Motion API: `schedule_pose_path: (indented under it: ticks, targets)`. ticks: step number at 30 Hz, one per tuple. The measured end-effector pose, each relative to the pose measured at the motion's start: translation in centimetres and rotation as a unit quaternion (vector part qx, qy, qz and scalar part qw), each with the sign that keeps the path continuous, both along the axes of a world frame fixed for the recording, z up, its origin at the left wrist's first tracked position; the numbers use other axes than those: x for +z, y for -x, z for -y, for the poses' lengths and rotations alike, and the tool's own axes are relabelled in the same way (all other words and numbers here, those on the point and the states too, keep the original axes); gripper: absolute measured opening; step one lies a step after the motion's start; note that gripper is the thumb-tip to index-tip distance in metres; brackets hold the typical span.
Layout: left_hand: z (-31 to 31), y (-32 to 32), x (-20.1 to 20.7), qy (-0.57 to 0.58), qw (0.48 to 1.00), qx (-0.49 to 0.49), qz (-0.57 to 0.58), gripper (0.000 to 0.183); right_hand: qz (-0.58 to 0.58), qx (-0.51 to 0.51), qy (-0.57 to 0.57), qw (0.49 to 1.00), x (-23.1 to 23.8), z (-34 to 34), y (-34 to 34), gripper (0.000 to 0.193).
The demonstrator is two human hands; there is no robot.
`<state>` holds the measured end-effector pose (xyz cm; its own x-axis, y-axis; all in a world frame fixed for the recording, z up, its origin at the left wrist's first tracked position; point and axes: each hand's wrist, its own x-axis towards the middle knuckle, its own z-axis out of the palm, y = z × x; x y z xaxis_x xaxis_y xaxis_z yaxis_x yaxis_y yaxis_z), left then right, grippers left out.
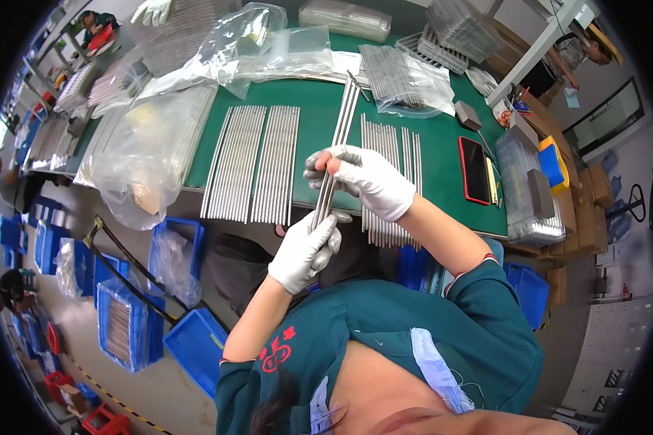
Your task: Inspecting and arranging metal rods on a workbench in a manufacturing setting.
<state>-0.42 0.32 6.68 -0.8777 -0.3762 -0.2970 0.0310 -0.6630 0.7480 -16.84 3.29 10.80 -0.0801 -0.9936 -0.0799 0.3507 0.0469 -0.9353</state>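
Both of my hands wear white gloves and hold a few thin metal rods point(346, 112), tilted up over the green table. My left hand point(306, 250) is closed round their lower ends, near the table's front edge. Higher up, my right hand point(370, 177) grips the same rods, with bare fingertips showing at the thumb side. Left of my hands, two flat groups of metal rods point(233, 163) lie side by side. Another row of rods point(382, 138) lies to the right, partly hidden under my right hand and forearm.
A red-edged phone point(474, 170) lies at the right of the green table point(319, 119). Plastic bags point(138, 159) cover rods at the left; a bagged bundle point(392, 76) lies at the back. Blue bins point(196, 348) stand on the floor. A gloved hand point(151, 11) shows at the far left.
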Motion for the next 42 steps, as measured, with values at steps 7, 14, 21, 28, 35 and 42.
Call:
schedule_pose_path:
  ticks: [7, 14, 21, 28, 35, 42]
  targets:
    - [0.4, -4.3, -1.3, 0.428, 0.865, 0.189, 0.180, 0.022, -0.212, -0.024, -0.015, 0.977, 1.6, -3.6, 4.2, 0.029]
    - [-0.5, -5.8, 0.2, 0.354, 0.892, 0.206, 0.191, 0.015, -0.141, -0.145, -0.007, 0.979, 1.4, -4.8, 5.4, 0.028]
    - [-0.8, -6.5, 0.6, 0.360, 0.886, 0.213, 0.199, 0.013, -0.144, -0.074, 0.005, 0.987, 2.0, -5.2, 5.0, 0.033]
    - [-0.6, -6.6, 0.6, 0.390, 0.871, 0.215, 0.206, 0.013, -0.168, -0.078, -0.001, 0.983, 2.5, -5.4, 4.7, 0.030]
    - [-0.6, -6.7, 0.9, 0.369, 0.881, 0.215, 0.203, 0.013, -0.239, -0.088, 0.017, 0.967, 3.2, -5.7, 5.8, 0.022]
    - [-0.7, -6.7, 0.9, 0.349, 0.891, 0.222, 0.185, 0.011, -0.269, -0.051, 0.007, 0.962, 3.9, -5.7, 5.8, 0.020]
